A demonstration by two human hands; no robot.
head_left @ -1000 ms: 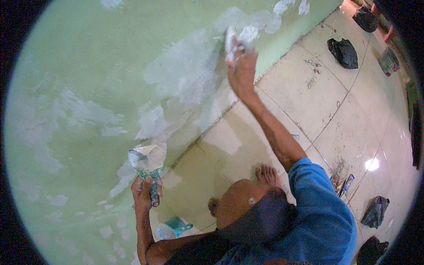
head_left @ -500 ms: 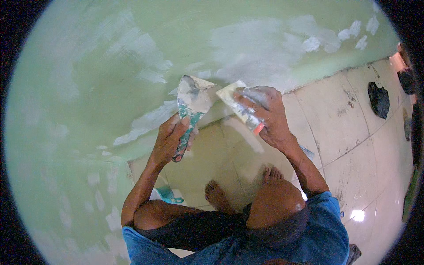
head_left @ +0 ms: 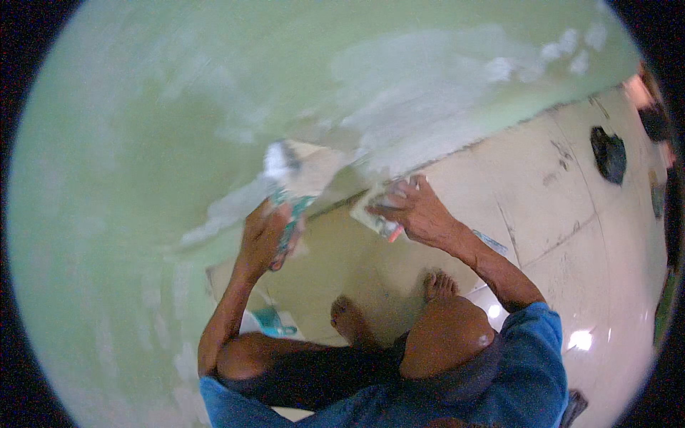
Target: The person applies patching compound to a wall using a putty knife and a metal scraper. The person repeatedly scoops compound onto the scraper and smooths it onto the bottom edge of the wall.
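Note:
My left hand [head_left: 265, 235] grips a putty knife [head_left: 291, 218] by its teal, putty-smeared handle, with pale putty on its wide blade, held up against the green wall [head_left: 164, 143] with white patches. My right hand [head_left: 421, 217] holds a small flat scraper [head_left: 371, 214] with a pale, smeared blade and a red strip, over the tiles near the wall's foot. The two blades are apart, and both are blurred. I squat with bare feet on the floor.
A teal tool [head_left: 275, 328] lies on the tiled floor [head_left: 542, 214] by my left leg. A pale blue strip [head_left: 489, 239] lies beyond my right forearm. A black plastic bag [head_left: 608, 153] and other dark objects [head_left: 653, 125] sit at the far right.
My right hand came from high on the wall to the left blade, then dropped away from it with its scraper. My left hand first rose with the knife, then lowered slightly.

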